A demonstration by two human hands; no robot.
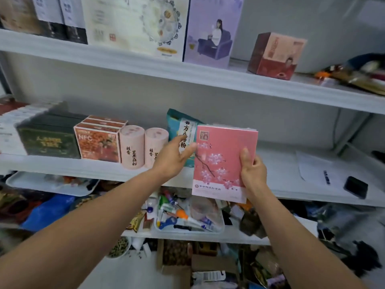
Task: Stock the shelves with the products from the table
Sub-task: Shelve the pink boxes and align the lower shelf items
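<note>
Blossoms cover the front of the pink box (220, 163) we hold: white-and-pink flowers on a dark branch, a square brown seal near the top left corner, and a paler band with a line of small print along the bottom. It is flat, rectangular and upright, with a white top edge showing. Our right hand (253, 172) grips it at the right edge, thumb pressed on the front and the fingers (259, 166) curled round behind. The box is in the air before the middle shelf (279, 172), its lower edge below the shelf's front lip, just right of a teal pouch (183, 130) that stands on the shelf. Our left hand (173, 159) is spread and holds nothing, its fingers straight. The tips reach the box's left edge in front of the pouch, and we cannot tell whether they touch. Two pale pink canisters (131, 147) stand left of the pouch.
</note>
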